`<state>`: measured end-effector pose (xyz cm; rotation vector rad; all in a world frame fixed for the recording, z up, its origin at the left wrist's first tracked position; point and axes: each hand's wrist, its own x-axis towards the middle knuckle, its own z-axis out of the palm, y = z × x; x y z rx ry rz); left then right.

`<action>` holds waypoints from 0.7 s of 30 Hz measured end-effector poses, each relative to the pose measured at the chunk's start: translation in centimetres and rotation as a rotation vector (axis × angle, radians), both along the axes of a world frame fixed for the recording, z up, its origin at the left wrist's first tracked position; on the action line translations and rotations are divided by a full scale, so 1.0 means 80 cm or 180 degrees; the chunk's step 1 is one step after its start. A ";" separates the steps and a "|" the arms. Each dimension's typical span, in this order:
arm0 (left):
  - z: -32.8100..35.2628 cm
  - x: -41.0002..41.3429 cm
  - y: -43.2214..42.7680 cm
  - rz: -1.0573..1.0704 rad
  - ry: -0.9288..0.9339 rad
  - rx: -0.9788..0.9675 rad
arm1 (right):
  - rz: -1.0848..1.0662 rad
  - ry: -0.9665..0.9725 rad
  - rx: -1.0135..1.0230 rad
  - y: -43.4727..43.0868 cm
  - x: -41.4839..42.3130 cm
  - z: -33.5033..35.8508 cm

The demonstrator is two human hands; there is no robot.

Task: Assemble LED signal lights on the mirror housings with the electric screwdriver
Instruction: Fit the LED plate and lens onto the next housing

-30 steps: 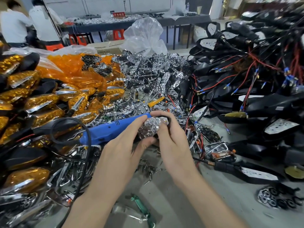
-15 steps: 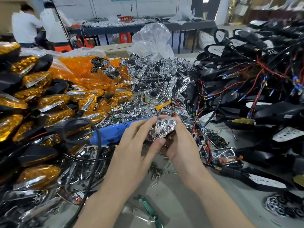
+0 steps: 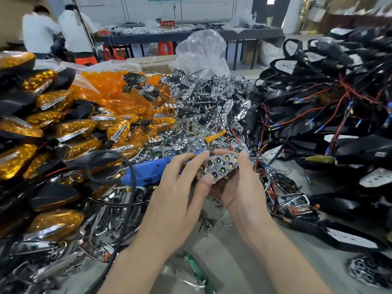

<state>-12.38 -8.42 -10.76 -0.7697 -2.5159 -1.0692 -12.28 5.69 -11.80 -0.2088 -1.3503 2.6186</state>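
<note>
A: At centre?
B: Chrome LED reflector plate (image 3: pixel 220 166), pinched between left hand (image 3: pixel 176 198) and right hand (image 3: pixel 244 187), cups toward the camera.
A: Behind the left hand?
B: Blue electric screwdriver (image 3: pixel 148 175), lying among chrome parts (image 3: pixel 212 98); amber-lensed housings (image 3: pixel 74 128) at left, black mirror housings (image 3: pixel 360 145) at right, loose screws (image 3: pixel 207 223) beneath.

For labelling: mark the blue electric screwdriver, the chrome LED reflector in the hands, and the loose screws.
blue electric screwdriver (image 3: pixel 146 171): head view, on its blue body.
chrome LED reflector (image 3: pixel 220 166): head view, on its honeycomb face.
loose screws (image 3: pixel 209 224): head view, middle of the scatter.
</note>
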 end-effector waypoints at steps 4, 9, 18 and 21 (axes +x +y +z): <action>0.000 -0.002 -0.003 0.0135 -0.0008 -0.0048 | 0.0033 0.0083 -0.0148 0.003 -0.001 0.004; 0.000 -0.002 -0.003 0.0166 -0.0018 -0.0164 | 0.0027 0.0036 -0.0053 0.005 0.000 0.004; 0.004 -0.001 -0.005 0.0154 -0.0055 -0.0192 | -0.0017 0.0222 0.0516 0.001 0.006 0.007; 0.005 -0.003 -0.018 0.0244 -0.0089 -0.0270 | -0.0274 0.0102 0.0249 0.011 0.003 0.010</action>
